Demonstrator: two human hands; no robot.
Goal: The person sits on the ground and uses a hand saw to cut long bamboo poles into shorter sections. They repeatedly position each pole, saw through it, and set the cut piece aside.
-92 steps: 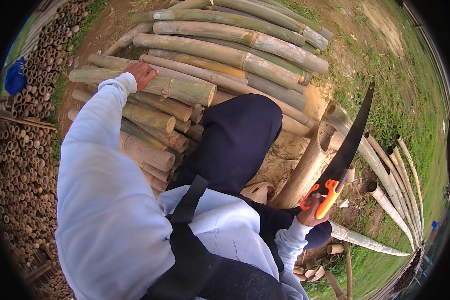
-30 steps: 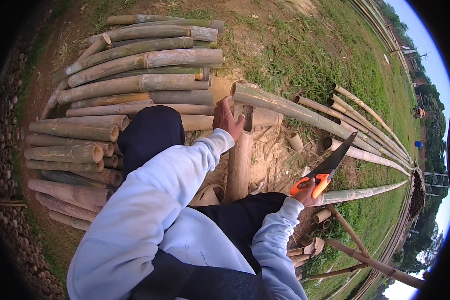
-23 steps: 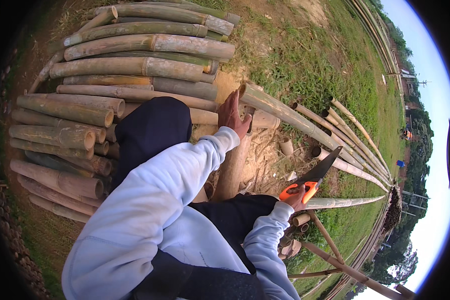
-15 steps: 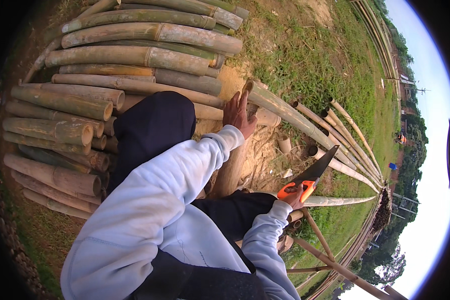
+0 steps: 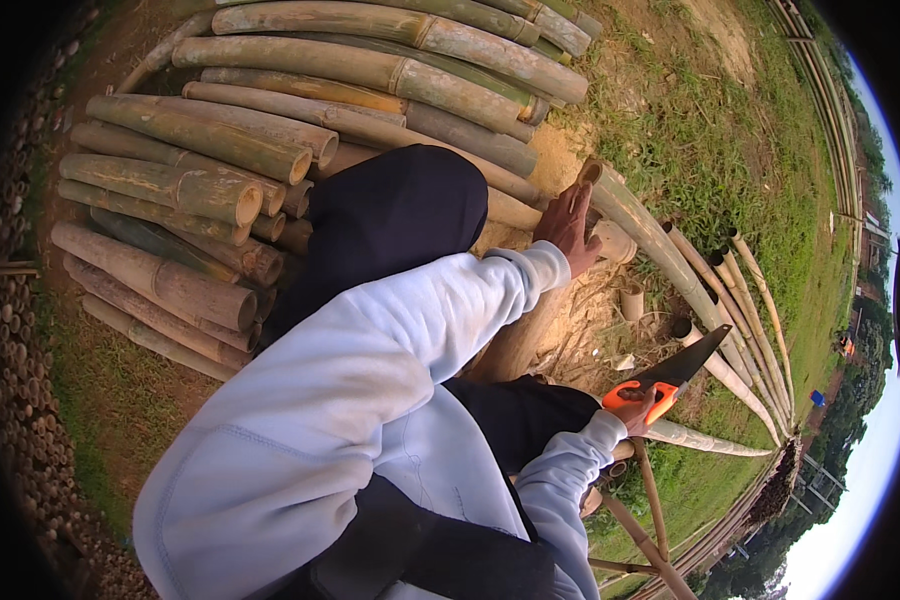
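My right hand (image 5: 632, 410) is closed round the orange handle of a hand saw (image 5: 686, 362), whose dark blade points up and away to the right. My left hand (image 5: 568, 230) has its fingers stretched out, their tips by the cut end of a long bamboo pole (image 5: 638, 218). Whether they touch the pole's rim I cannot tell. Below this hand lies a thick brown log (image 5: 518, 348), partly hidden by my sleeve and leg. A short cut piece of bamboo (image 5: 616, 242) sits beside the left thumb.
Stacked bamboo lengths (image 5: 340, 70) fill the left and far left, close to my knee (image 5: 400, 200). Several thinner poles (image 5: 750, 310) fan out over the grass at right. A small bamboo offcut (image 5: 631, 300) stands on the sawdust. Crossed poles (image 5: 652, 500) rise at lower right.
The whole view has swung left, so everything sits farther right in it. The saw stays in my right hand, and my left hand stays by the pole's end.
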